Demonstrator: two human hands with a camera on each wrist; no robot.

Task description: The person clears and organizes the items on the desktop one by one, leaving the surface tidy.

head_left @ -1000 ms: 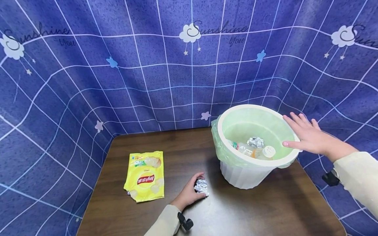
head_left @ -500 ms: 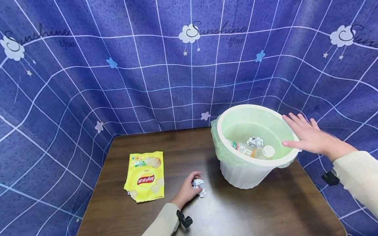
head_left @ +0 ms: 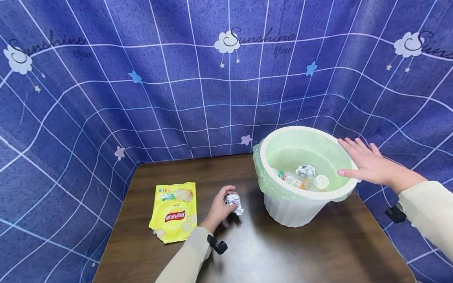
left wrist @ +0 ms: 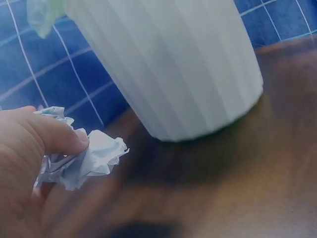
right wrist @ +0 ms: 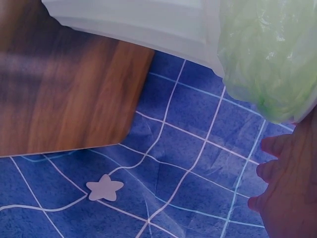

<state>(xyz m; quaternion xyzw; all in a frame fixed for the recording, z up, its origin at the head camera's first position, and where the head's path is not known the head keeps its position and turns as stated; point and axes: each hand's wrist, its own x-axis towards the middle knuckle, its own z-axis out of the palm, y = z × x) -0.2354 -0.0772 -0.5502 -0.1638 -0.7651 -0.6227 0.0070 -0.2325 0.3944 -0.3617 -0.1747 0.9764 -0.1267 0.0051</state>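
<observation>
My left hand (head_left: 220, 206) pinches a crumpled ball of foil (head_left: 232, 199) between thumb and fingers, above the table to the left of the bin. Up close in the left wrist view, the foil (left wrist: 94, 161) looks silvery white, with the thumb (left wrist: 64, 136) pressed on top. A white ribbed trash bin (head_left: 288, 210), tilted and lined with a pale green bag (head_left: 262, 177), stands at the right. My right hand (head_left: 368, 163) rests at the bin's right rim with straight fingers spread; in the right wrist view only part of this hand (right wrist: 292, 173) shows.
Inside the bin lie another foil ball (head_left: 306, 170), a white-capped bottle (head_left: 321, 182) and other bottles, partly hidden. A yellow chip bag (head_left: 174, 212) lies flat on the left of the brown wooden table (head_left: 283, 259). A blue grid-patterned curtain (head_left: 177, 98) surrounds the table.
My left hand has taken hold of the foil ball and raised it from the table, moving slightly left and away from me. The right hand has stayed at the bin's rim.
</observation>
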